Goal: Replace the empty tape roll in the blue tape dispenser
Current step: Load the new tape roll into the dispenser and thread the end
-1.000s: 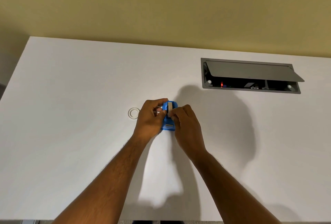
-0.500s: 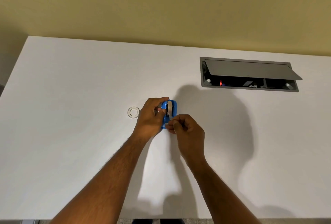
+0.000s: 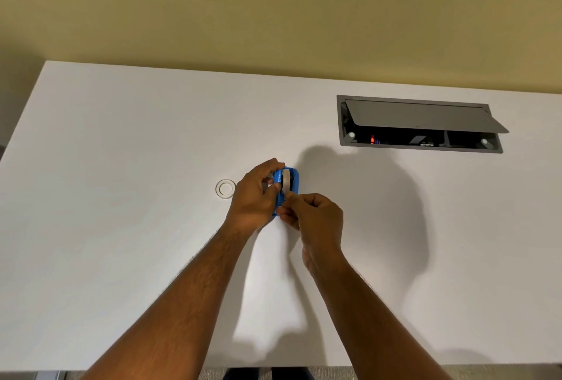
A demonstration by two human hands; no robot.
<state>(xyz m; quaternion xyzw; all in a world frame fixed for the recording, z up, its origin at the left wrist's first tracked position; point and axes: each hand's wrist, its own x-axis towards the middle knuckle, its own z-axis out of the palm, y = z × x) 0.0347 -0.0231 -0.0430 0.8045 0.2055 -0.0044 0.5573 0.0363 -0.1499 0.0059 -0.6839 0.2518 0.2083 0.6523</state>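
While left hand [image 3: 254, 194] grips dispenser [image 3: 293, 180], right hand [image 3: 313, 215] pinches tape [image 3: 286, 183].

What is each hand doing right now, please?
Left hand: closed around the dispenser.
Right hand: fingertips pinched at the tape end.

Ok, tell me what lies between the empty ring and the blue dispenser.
In the head view, only the left hand, gripping the blue dispenser; the empty ring lies apart on the table.

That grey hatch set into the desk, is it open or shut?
Open. The hatch's grey lid is tilted up at its near edge, and below it shows a dark recess with a small red light.
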